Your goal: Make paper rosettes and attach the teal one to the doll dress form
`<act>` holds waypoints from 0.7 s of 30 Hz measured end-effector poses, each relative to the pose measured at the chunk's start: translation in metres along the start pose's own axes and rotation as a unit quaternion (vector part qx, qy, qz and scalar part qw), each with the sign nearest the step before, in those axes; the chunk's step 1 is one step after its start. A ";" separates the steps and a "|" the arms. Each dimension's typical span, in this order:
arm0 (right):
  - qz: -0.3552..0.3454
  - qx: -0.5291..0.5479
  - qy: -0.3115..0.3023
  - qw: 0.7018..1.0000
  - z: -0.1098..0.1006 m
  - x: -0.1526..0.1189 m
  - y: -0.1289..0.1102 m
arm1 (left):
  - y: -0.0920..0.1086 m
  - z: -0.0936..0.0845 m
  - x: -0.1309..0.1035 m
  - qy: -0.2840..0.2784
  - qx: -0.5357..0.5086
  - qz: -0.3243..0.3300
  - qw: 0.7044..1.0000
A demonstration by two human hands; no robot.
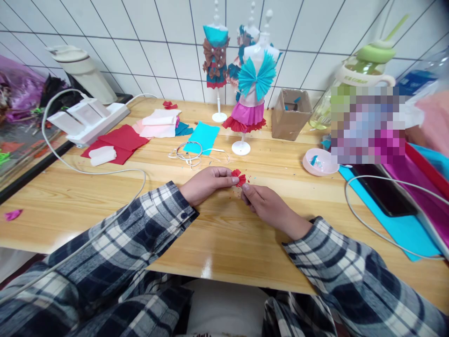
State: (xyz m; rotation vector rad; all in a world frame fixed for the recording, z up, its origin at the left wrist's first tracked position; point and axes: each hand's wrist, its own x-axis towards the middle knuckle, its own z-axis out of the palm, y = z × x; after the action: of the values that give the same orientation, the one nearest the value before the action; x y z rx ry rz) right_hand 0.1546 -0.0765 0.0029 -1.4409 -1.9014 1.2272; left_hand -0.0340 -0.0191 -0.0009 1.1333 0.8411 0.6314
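A small pleated piece of red crepe paper (239, 177), fanned out like a little bow or flower, is between my hands just above the table. My left hand (213, 182) pinches it from the left with thumb and fingers. My right hand (266, 203) is closed, its thumb and forefinger pressed together at the paper's lower right edge; the other fingers are curled under. Tiny red scraps lie on the wood around the fingertips. Behind stands a white mini mannequin (249, 99) with a turquoise pleated bow, a magenta skirt and a red ruffle.
More dressed mannequins (216, 61) stand by the tiled wall. A cardboard box (292, 114), a pink bowl (320, 162) and a phone (382, 189) are rightward. Turquoise paper (205, 137), a cord coil (189, 150), red paper (122, 142) and a power strip (100, 124) lie leftward. White cables cross both sides.
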 end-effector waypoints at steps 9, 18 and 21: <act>-0.003 -0.003 -0.001 1.000 -0.001 -0.002 -0.002 | 0.002 0.002 -0.001 0.015 -0.034 -0.002 0.999; 0.011 0.049 0.015 0.999 0.003 -0.002 0.003 | 0.002 0.003 0.001 0.036 -0.045 0.008 0.998; 0.009 0.051 0.020 0.998 0.004 -0.001 0.004 | 0.001 0.002 0.000 0.032 -0.033 0.009 0.999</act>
State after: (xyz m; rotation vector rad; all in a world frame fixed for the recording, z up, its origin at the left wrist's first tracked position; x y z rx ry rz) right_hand 0.1543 -0.0791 -0.0023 -1.4219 -1.7757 1.2750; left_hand -0.0317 -0.0195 0.0008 1.0670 0.8588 0.7082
